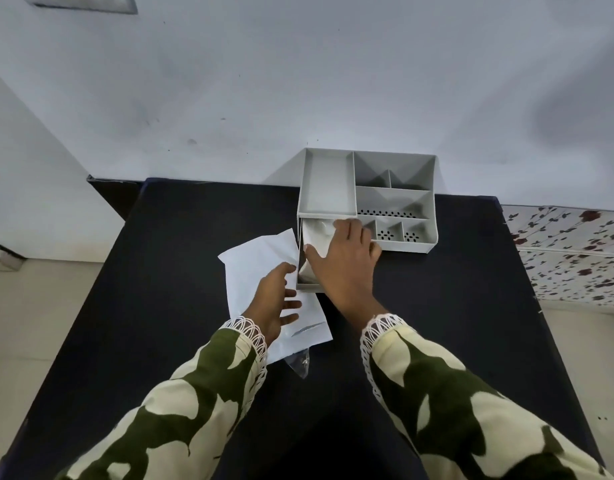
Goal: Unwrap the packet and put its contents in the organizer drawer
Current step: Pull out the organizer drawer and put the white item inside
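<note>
My right hand (347,261) lay spread, grip loose, over the white contents (316,233) sitting in the pulled-out drawer (307,287) of the grey organizer (367,199). My left hand (276,299) rested flat, fingers splayed, on the emptied white packet (260,258) lying on the dark tabletop (160,271) just left of the drawer, a clear plastic scrap (300,363) beneath it.

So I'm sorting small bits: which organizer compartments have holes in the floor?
The long middle-right compartment and two small front ones; others are plain.
</note>
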